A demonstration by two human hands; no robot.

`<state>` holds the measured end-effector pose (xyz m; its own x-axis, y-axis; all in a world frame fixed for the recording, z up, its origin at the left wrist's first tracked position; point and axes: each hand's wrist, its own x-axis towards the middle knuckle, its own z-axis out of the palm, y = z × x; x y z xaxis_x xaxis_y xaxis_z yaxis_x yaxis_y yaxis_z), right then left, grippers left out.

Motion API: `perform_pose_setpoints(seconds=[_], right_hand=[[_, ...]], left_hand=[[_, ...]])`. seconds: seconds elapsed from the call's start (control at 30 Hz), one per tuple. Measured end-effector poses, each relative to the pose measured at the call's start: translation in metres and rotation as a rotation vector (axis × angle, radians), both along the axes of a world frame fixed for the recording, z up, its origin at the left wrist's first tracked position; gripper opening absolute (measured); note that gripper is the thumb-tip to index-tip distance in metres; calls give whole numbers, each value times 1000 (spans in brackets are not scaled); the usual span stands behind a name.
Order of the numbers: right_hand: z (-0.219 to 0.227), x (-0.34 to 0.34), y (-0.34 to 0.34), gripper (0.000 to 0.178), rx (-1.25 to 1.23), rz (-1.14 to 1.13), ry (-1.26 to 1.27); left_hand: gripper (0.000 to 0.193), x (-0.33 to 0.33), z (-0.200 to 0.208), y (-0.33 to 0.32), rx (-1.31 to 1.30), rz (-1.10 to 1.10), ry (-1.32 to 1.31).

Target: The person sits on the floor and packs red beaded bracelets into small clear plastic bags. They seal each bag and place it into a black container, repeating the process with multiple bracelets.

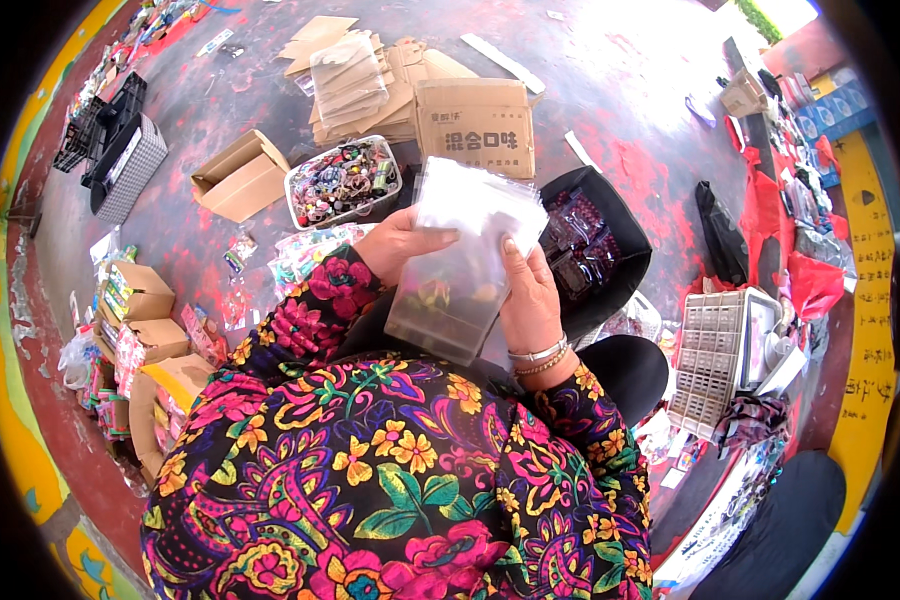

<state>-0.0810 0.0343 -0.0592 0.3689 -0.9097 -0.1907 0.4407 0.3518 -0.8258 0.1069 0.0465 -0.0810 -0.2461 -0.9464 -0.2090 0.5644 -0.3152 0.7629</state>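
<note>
A stack of clear plastic bags (450, 290) is held up in front of my chest, its upper end shining white in the light. My left hand (402, 242) grips the stack's left edge, thumb lying across the front. On the opposite edge my right hand (530, 300) pinches it, thumb on top; a bracelet circles that wrist. Both hands' other fingers are mostly hidden behind the plastic. Just beyond the left hand stands a white basket (292, 196) heaped with small colourful items. Beside the right hand is a black bin (630, 225) holding dark, shiny packets (582, 245).
Flattened cardboard (400, 110) and a closed carton (475, 125) lie ahead. An open box (240, 178) sits left of the basket, with dark crates (135, 165) farther left. Cartons of packets (155, 340) stand at near left. At right is a tipped beige crate (708, 360).
</note>
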Motion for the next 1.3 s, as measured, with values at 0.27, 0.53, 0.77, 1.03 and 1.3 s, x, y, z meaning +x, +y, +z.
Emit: perform_pose_setpoints(seconds=[0.27,0.53,0.77,1.03,1.3], right_hand=[[18,0,-1,39,-76,-76,5],[62,-25,-49,45,-715,-74,602],[91,-3,-82,41,-1127,573,1082],[93,-4,-82,29,-975,549,1116],[82,-21,-96,18,-752,748,866]], left_hand=[[35,-1,19,-5,112,-277,9],[43,3,6,2,-27,-288,-72],[48,3,3,-4,-25,-457,92],[46,0,1,12,47,-364,142],[32,-1,6,13,121,-291,26]])
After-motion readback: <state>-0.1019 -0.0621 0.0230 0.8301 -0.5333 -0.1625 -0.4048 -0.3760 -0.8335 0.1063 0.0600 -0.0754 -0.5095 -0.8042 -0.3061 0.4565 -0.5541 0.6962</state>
